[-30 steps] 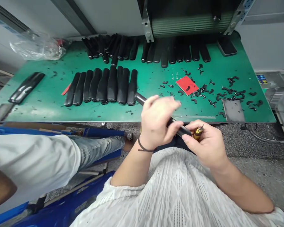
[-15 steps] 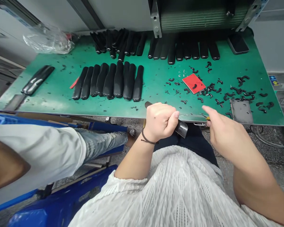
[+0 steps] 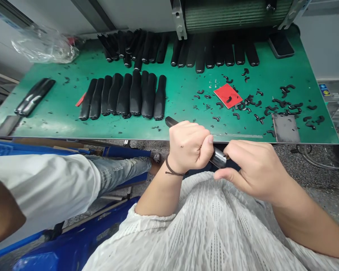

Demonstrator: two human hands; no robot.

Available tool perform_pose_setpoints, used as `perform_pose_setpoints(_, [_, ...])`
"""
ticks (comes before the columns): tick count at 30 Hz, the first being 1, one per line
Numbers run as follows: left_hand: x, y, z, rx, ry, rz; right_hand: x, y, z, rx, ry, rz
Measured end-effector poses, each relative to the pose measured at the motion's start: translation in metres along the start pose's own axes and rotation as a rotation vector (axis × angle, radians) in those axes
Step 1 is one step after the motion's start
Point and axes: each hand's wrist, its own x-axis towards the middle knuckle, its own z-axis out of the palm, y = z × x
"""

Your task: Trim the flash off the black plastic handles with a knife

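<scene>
My left grip (image 3: 190,147) is clenched shut around a glossy black tapered rubbery sleeve (image 3: 218,157), just off the green laminate counter (image 3: 183,94); my right grip (image 3: 250,169) half-closes at its end, any hold hidden.

Green workbench (image 3: 183,94) over speckled grey floor (image 3: 327,192)

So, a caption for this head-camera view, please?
Left hand clasps a black handle, right hand at its end, over a green workbench strewn with offcuts.
</scene>
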Motion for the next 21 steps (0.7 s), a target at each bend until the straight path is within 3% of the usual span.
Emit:
perform_pose_setpoints(6, [-0.003,0.006,0.004,-0.016,0.04,-0.077,-0.006,-0.004,0.001,-0.176,0.112,-0.036])
perform_pose_setpoints(12, [-0.001,0.021,0.011,-0.045,0.066,-0.246,-0.012,-0.006,0.012,-0.384,0.332,-0.082])
perform_pose_setpoints(16, [0.001,0.027,0.007,-0.068,0.005,-0.37,-0.015,0.002,0.013,-0.212,0.39,-0.146])
perform_pose_setpoints(19, [0.001,0.026,0.004,-0.088,-0.045,-0.423,-0.014,0.006,0.007,0.049,0.303,-0.081])
perform_pose_setpoints(21, [0.001,0.025,0.004,-0.087,-0.063,-0.427,-0.01,0.007,0.002,0.086,0.245,-0.033])
